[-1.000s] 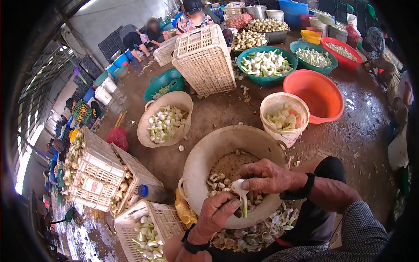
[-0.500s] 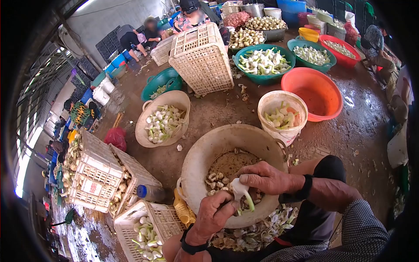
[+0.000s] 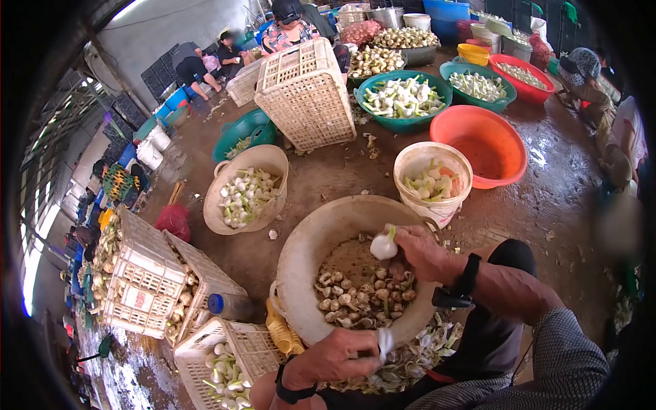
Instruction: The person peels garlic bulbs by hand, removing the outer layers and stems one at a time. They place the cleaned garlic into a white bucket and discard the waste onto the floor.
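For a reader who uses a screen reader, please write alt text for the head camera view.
The right hand holds a peeled white bulb over a beige tub of trimmings, while the left hand pinches a strip of peel. A basket, a green basin and a crate nearby hold more bulbs.

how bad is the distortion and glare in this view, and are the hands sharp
Head view: strong fisheye bend with a black vignette; sheen on the wet floor beside the orange basin; the right hand, shut on a white bulb, and the left hand, pinching a white peel, both sharp.
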A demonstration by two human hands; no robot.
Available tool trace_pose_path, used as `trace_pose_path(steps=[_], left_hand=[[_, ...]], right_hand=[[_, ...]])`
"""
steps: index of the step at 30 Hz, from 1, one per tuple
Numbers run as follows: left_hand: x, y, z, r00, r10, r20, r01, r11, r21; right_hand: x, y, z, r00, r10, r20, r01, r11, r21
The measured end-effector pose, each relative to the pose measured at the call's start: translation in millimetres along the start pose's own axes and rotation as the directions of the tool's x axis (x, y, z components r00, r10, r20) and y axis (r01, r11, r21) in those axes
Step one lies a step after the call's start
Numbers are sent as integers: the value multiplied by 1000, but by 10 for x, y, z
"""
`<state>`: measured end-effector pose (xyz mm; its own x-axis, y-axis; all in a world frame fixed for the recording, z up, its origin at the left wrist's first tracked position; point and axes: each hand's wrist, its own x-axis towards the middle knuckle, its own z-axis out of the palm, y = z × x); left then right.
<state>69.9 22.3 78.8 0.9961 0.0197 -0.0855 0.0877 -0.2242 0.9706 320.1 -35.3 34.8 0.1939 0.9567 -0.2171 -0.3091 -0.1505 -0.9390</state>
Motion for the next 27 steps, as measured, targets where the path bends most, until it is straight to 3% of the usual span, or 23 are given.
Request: trace_pose_path(steps=[1,2,5,6,7,9,11,13,15,16,17,18,19,21,22,23,25,26,27], left_hand=[[1,-21,25,989,-87,119,87,996,5],[0,-44,51,990,-81,118,82,997,0],[-42,-127,148,945,-130,301,120,991,53],[-65,-55,148,953,-115,279,96,992,83],[-118,-30,155,953,-115,280,99,992,72],[-237,5,122,991,-45,128,41,998,39],[-384,28,58,987,-102,125,99,995,32],[-557,8,44,958,-284,-39,273,945,-179],[-715,-70,41,965,-232,-119,192,941,-278],[-821,-211,102,932,-225,-285,125,935,-331],[-912,-328,129,868,-223,-443,48,927,-372],[-892,-79,12,861,-169,-479,-128,840,-527],[-906,-30,21,858,-175,-483,-130,835,-534],[-921,-27,38,653,-143,-743,-330,830,-450],[-972,-69,38,613,-159,-774,-338,833,-439],[-1006,-101,34,603,-171,-779,-338,830,-443],[-1059,-156,25,539,-179,-823,-376,823,-425],[-1096,-188,18,530,-188,-827,-376,822,-428],[-1139,-221,19,532,-201,-823,-367,821,-437]], right_hand=[[43,25,-62,992,50,-114,-44,997,56],[98,45,-134,969,106,-223,-81,990,117],[405,59,-787,929,-31,-369,140,952,274],[428,-85,-924,902,-87,-424,237,918,317],[455,-182,-1079,852,-22,-523,277,866,416],[464,-60,-1362,837,111,-536,164,884,439],[418,228,-1359,898,167,-406,-43,954,295],[343,393,-1076,921,237,-309,-182,964,195],[365,666,-884,933,246,-263,-269,961,-58],[382,721,-796,932,252,-262,-276,959,-58],[411,764,-713,934,304,-188,-336,927,-169],[446,804,-637,924,364,-119,-383,880,-283],[505,858,-582,920,373,-118,-391,875,-287],[686,1025,-477,916,400,19,-335,792,-511],[775,1131,-382,905,424,-24,-346,703,-622],[874,1261,-301,900,435,-15,-348,698,-626],[1096,1629,-186,942,283,181,57,396,-916],[1183,1999,-189,965,134,225,165,356,-920],[1226,2193,-120,961,146,233,169,357,-919]])
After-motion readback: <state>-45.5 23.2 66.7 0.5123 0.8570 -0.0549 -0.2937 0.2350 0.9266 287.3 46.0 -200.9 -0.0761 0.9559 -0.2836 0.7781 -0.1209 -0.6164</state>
